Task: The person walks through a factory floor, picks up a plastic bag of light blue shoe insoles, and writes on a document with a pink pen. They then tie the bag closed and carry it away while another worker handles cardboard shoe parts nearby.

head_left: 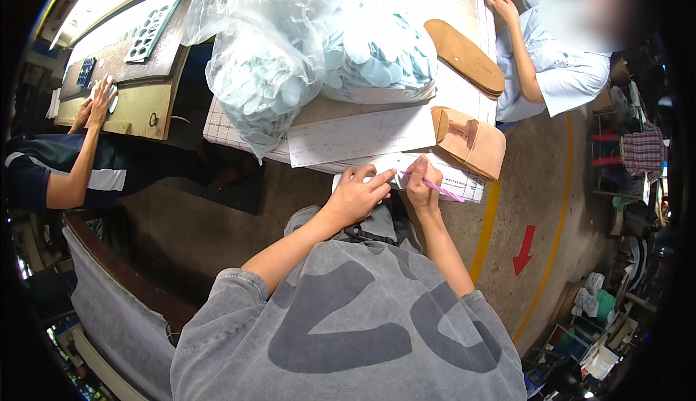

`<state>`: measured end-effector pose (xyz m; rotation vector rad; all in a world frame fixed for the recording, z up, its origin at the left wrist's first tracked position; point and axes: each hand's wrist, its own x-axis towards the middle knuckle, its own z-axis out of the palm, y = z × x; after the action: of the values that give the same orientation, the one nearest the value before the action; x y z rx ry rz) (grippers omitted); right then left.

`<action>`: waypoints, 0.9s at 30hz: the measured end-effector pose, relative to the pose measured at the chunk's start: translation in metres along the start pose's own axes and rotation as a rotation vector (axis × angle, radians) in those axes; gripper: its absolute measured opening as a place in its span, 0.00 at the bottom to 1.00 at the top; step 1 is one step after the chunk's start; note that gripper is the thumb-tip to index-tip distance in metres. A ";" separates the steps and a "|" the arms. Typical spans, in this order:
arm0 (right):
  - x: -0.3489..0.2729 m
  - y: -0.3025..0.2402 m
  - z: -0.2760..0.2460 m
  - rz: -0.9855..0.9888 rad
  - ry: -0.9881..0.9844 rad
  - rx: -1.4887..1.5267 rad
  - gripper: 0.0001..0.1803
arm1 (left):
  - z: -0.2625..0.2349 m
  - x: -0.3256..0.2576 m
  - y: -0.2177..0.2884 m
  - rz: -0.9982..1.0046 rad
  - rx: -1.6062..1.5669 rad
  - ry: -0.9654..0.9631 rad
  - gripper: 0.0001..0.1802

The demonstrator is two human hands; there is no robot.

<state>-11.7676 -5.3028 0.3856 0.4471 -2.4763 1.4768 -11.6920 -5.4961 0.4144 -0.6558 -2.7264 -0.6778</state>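
Observation:
At the near edge of the table, my right hand (pixel 423 186) is closed around a pink and white striped pen (pixel 451 194). Its fingers point at a small white sheet (pixel 388 162). My left hand (pixel 359 195) rests beside it, its fingers bent but apart, pressing on the white sheet. Most of that sheet is hidden under both hands, and the pen's tip is hard to make out. Just beyond lies a larger white paper (pixel 362 136) with faint handwriting. A banded stack of tan insole-shaped pieces (pixel 475 147) sits to the right of it.
A clear plastic bag (pixel 264 75) of pale blue pieces and a heap of similar pieces (pixel 377 53) fill the table's middle. Long brown insoles (pixel 464 57) lie at right. One co-worker (pixel 547 68) handles insoles there; another (pixel 80 155) works at a left bench (pixel 145 107).

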 end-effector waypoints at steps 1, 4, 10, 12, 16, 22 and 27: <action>0.000 0.000 0.000 -0.021 -0.011 -0.021 0.28 | 0.001 0.000 0.000 0.005 0.015 0.001 0.09; 0.000 0.000 0.002 -0.065 -0.031 -0.068 0.26 | 0.003 0.001 0.001 -0.011 0.055 0.004 0.09; 0.000 -0.002 0.003 -0.044 -0.015 -0.053 0.24 | 0.005 0.004 0.005 -0.045 0.084 -0.018 0.09; 0.001 -0.002 0.003 -0.058 -0.031 -0.043 0.24 | 0.006 0.004 0.005 -0.050 0.091 -0.021 0.09; 0.001 -0.002 0.003 -0.030 -0.009 -0.053 0.24 | 0.006 0.004 0.005 -0.055 0.082 -0.016 0.08; 0.000 -0.001 0.002 -0.009 0.003 -0.039 0.24 | 0.006 0.004 0.005 -0.055 0.063 -0.013 0.08; 0.000 -0.003 0.001 -0.002 0.000 -0.057 0.24 | 0.006 0.004 0.005 -0.054 0.072 0.005 0.08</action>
<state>-11.7663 -5.3052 0.3871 0.4385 -2.5096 1.4021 -11.6934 -5.4877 0.4126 -0.5654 -2.7589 -0.5895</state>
